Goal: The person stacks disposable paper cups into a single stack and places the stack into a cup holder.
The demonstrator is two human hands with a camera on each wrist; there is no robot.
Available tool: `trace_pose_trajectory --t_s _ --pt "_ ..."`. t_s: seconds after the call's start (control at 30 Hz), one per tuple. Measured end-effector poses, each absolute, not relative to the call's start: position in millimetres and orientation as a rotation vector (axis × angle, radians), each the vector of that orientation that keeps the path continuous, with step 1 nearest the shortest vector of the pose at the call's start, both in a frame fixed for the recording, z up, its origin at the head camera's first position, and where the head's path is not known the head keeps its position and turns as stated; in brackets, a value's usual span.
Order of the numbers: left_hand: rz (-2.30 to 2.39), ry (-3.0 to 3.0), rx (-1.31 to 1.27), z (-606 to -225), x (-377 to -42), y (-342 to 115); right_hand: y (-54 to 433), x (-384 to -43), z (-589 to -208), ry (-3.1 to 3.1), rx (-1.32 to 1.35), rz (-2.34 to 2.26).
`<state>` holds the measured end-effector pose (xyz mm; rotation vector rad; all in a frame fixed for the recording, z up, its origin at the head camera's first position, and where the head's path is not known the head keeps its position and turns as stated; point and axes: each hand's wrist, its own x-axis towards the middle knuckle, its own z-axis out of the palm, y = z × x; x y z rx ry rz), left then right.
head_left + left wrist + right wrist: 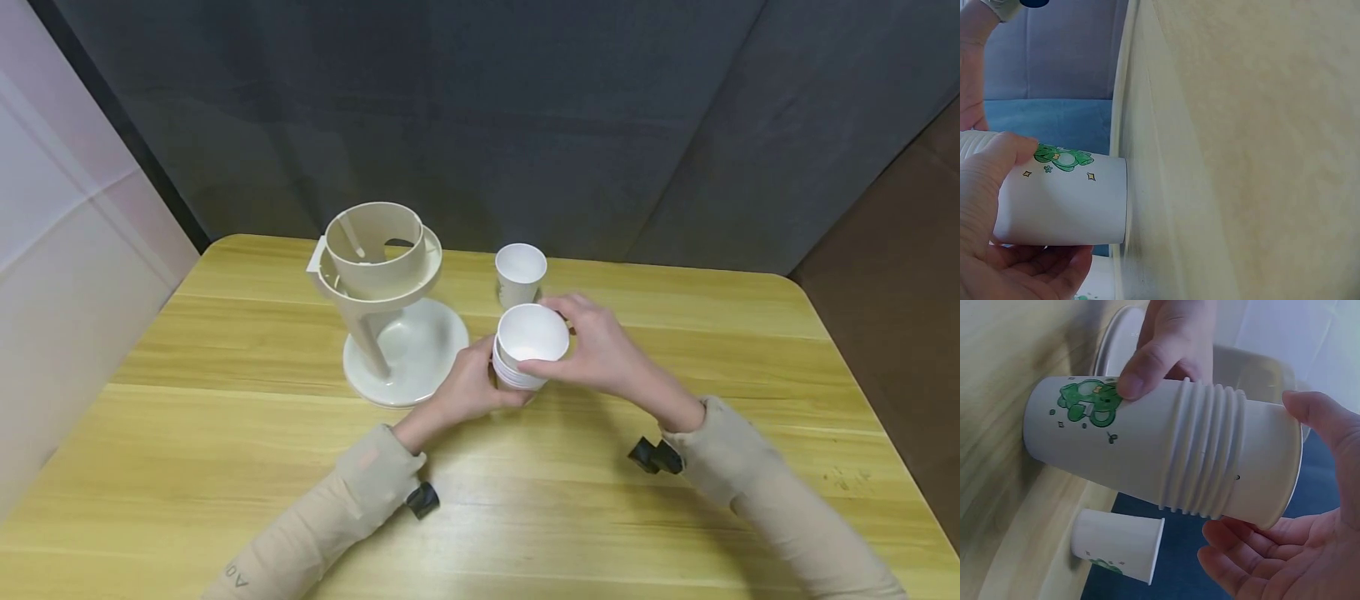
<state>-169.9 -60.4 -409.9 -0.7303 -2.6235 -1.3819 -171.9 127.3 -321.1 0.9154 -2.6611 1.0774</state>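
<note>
A stack of white paper cups (1138, 447), printed with a green cartoon figure, stands near the middle of the table. My left hand (467, 385) grips the stack around its side, thumb across the printed wall in the left wrist view. At the top, my right hand (600, 350) holds the uppermost paper cup (534, 332) by its rim, thumb on one side and fingers on the other. That cup sits partly raised out of the stack, its lower part still inside the rims below. Behind the stack, a single paper cup (517, 287) stands upright on the table.
Left of the stack is a cream plastic stand with a ring-shaped holder (375, 279) above a round base (442, 337), close to my left hand. The wooden table (225, 467) ends at a dark curtain (450, 125) behind. Small black devices hang at both cuffs.
</note>
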Motion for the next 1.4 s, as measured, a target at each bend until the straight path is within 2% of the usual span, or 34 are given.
trace_pose_trajectory --t_s 0.53,0.9,1.4 --pt "-1.415 -2.599 -0.758 -410 -171 -60 127 -174 -338 -2.732 0.898 1.073" --pt "-1.411 -2.604 -0.753 -409 -171 -60 130 -177 -334 -2.731 0.914 1.073" --pt "-1.409 -2.615 -0.721 -411 -170 -59 143 -214 -333 -2.736 0.673 1.168"
